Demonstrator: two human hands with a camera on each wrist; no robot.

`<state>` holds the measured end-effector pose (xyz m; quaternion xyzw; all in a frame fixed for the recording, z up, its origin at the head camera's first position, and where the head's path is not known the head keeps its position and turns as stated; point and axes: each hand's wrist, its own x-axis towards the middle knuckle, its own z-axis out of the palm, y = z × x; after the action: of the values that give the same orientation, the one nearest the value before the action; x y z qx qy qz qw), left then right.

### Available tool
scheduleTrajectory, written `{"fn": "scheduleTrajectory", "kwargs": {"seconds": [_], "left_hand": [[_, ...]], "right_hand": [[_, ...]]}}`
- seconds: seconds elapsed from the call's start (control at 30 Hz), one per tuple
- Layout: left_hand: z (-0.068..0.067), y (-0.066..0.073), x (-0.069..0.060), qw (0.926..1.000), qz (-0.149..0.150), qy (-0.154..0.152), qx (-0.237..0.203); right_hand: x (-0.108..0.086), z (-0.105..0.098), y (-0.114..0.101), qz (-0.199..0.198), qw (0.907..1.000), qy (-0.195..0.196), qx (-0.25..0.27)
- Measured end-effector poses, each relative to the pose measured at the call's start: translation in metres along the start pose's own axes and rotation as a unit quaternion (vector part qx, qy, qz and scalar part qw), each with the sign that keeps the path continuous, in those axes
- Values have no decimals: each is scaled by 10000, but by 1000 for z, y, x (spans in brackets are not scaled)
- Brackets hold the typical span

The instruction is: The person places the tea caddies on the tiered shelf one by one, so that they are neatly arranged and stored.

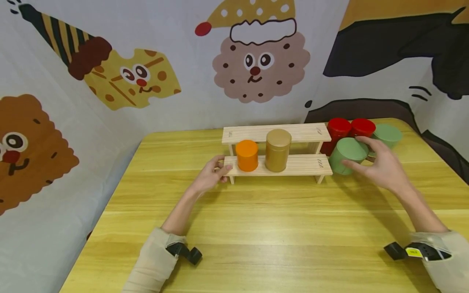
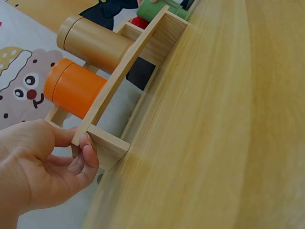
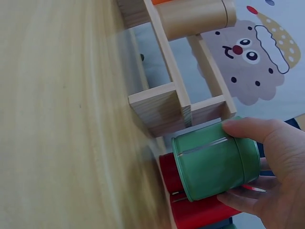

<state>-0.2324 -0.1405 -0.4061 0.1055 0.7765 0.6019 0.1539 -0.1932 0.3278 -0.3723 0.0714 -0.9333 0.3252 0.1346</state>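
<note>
In the head view, my left hand point(image 1: 212, 175) pinches the left end of the lower step of a two-tier wooden rack point(image 1: 302, 166), thumb on top and fingers curled beneath. On that step stand a short orange canister point(image 1: 247, 156) and a taller gold canister point(image 1: 277, 150), both upright. My right hand point(image 1: 382, 165) grips a green canister point(image 1: 346, 156) beside the rack's right end, thumb and fingers on opposite sides. In the right wrist view, the green canister point(image 3: 214, 162) appears raised off the table, in front of the red canisters.
Two red canisters point(image 1: 338, 127) stand behind the held one, right of the rack. Another green canister point(image 1: 387, 134) is at the far right. The upper step point(image 1: 253, 133) runs along the back of the wooden table point(image 1: 264, 228), before a cartoon-printed cloth point(image 1: 183, 114).
</note>
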Motion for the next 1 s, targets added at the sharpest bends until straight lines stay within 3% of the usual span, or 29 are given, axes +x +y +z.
{"fn": "scheduleTrajectory", "kwargs": {"seconds": [0.77, 1.0], "left_hand": [[0, -1, 1, 10000, 21, -3, -6], [0, 0, 0, 10000, 56, 8, -14]], "right_hand": [[-3, -13, -18, 84, 9999, 53, -102], [-2, -10, -28, -120, 9998, 102, 82]]}}
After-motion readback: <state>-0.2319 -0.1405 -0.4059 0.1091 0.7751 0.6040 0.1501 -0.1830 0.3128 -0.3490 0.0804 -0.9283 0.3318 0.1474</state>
